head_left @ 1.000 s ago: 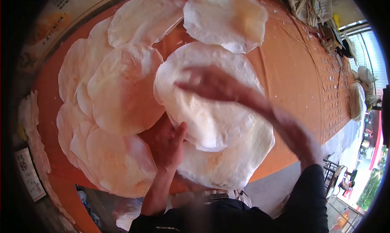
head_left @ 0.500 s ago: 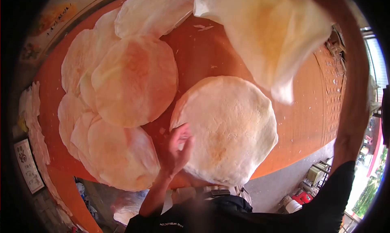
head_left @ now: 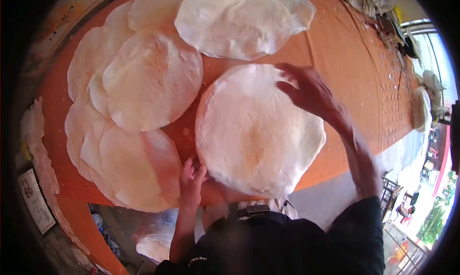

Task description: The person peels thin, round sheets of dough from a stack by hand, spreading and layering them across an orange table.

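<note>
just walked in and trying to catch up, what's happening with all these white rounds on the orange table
A person stands at an orange table, working a stack of thin round dough sheets right in front of them. The right hand lies spread on the stack's far edge, and the left hand sits at its near left edge. Single sheets lie overlapping to the left, with another large sheet on the far side.

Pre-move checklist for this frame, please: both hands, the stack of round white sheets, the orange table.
1. Right hand flat on the stack of thin round white dough-like sheets: ok.
2. Left hand touching the stack's near edge: ok.
3. Top sheet held in a grip: not ok, fingers lie open.
4. Bare orange table right of the stack: ok.
5. Sheets stuck together: cannot tell.
</note>
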Action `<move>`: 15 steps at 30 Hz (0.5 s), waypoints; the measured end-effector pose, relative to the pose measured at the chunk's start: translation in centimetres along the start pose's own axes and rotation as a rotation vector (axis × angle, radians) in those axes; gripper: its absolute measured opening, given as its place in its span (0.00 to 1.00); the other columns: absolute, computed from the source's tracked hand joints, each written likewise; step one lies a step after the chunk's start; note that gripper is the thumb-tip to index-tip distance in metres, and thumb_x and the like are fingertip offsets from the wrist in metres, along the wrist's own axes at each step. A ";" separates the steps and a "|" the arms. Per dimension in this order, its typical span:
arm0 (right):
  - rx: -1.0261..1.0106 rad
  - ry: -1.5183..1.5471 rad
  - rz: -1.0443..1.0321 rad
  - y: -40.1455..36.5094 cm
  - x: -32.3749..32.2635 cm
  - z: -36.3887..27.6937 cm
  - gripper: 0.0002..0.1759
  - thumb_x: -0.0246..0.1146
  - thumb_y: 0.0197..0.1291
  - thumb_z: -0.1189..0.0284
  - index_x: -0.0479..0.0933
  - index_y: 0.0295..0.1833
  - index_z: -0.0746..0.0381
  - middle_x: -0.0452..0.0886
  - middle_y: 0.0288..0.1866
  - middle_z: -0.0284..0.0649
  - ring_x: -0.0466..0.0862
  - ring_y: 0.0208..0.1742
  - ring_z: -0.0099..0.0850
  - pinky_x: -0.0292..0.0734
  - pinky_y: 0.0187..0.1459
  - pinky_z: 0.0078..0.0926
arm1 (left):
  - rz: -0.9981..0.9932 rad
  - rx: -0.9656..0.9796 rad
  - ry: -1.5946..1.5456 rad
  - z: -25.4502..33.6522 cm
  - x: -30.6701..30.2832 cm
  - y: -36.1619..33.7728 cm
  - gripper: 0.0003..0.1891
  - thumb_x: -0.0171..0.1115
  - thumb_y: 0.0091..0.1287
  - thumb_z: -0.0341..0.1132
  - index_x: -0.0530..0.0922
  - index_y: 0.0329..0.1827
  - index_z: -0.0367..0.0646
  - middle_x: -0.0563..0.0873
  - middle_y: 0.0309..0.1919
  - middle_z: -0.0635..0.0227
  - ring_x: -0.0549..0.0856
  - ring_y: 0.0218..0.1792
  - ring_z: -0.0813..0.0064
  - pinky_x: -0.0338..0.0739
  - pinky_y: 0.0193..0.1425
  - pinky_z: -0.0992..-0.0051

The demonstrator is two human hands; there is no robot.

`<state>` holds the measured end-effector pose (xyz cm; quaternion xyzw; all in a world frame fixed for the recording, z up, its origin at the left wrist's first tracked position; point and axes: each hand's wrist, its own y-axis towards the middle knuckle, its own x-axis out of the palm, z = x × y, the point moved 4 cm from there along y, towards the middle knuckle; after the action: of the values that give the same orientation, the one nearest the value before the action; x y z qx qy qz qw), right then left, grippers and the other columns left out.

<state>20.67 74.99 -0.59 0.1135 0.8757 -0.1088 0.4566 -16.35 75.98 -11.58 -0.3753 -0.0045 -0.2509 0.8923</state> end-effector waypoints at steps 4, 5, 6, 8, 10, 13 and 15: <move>0.613 0.060 0.220 -11.4 0.9 8.9 0.21 0.66 0.55 0.63 0.78 0.51 0.63 0.83 0.41 0.51 0.85 0.39 0.41 0.78 0.40 0.37 | 0.000 -0.015 -0.012 -0.5 0.5 0.0 0.22 0.59 0.69 0.37 0.68 0.63 0.37 0.80 0.52 0.63 0.80 0.51 0.75 0.76 0.52 0.73; 0.641 0.028 0.244 -13.4 1.4 9.2 0.22 0.67 0.55 0.62 0.78 0.52 0.63 0.83 0.42 0.51 0.84 0.38 0.40 0.78 0.39 0.37 | 0.006 -0.042 -0.025 -0.7 0.4 -0.1 0.22 0.59 0.69 0.37 0.69 0.62 0.37 0.81 0.51 0.63 0.80 0.51 0.75 0.76 0.51 0.73; 0.675 -0.004 0.273 -15.3 2.0 9.4 0.23 0.67 0.54 0.61 0.78 0.52 0.63 0.83 0.43 0.51 0.84 0.37 0.40 0.78 0.38 0.37 | 0.039 -0.017 -0.068 -1.3 0.1 0.1 0.20 0.60 0.68 0.36 0.70 0.60 0.36 0.82 0.47 0.65 0.82 0.45 0.77 0.79 0.47 0.76; 0.733 0.061 0.333 -18.9 3.0 10.0 0.25 0.70 0.51 0.62 0.77 0.53 0.62 0.81 0.44 0.51 0.83 0.34 0.39 0.78 0.38 0.36 | 0.016 -0.052 -0.157 -0.4 0.3 -0.6 0.20 0.60 0.68 0.35 0.70 0.60 0.36 0.83 0.46 0.66 0.83 0.42 0.78 0.80 0.43 0.79; 0.668 0.023 0.332 -20.4 3.9 7.8 0.25 0.72 0.48 0.63 0.78 0.52 0.62 0.80 0.45 0.52 0.83 0.37 0.40 0.78 0.39 0.35 | 0.037 -0.047 -0.231 0.2 0.8 -1.7 0.20 0.59 0.68 0.33 0.70 0.61 0.36 0.84 0.44 0.66 0.84 0.38 0.81 0.81 0.36 0.84; 0.357 -0.245 0.374 -19.8 4.5 1.3 0.25 0.74 0.43 0.67 0.79 0.50 0.62 0.78 0.49 0.51 0.81 0.46 0.44 0.77 0.43 0.35 | 0.054 -0.060 -0.318 0.3 1.3 -2.4 0.20 0.58 0.69 0.31 0.70 0.61 0.35 0.84 0.44 0.67 0.84 0.38 0.81 0.80 0.36 0.84; 0.179 -0.433 0.419 -18.3 3.0 -3.4 0.25 0.75 0.43 0.67 0.79 0.49 0.62 0.78 0.50 0.52 0.80 0.49 0.46 0.77 0.46 0.36 | -0.003 -0.043 -0.282 2.0 2.6 -2.7 0.19 0.59 0.69 0.32 0.71 0.60 0.36 0.84 0.44 0.69 0.84 0.40 0.81 0.80 0.37 0.84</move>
<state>10.86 58.89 0.42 0.3054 0.7027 -0.1109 0.6330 -14.95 74.54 -7.82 -0.4260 -0.1252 -0.1971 0.8741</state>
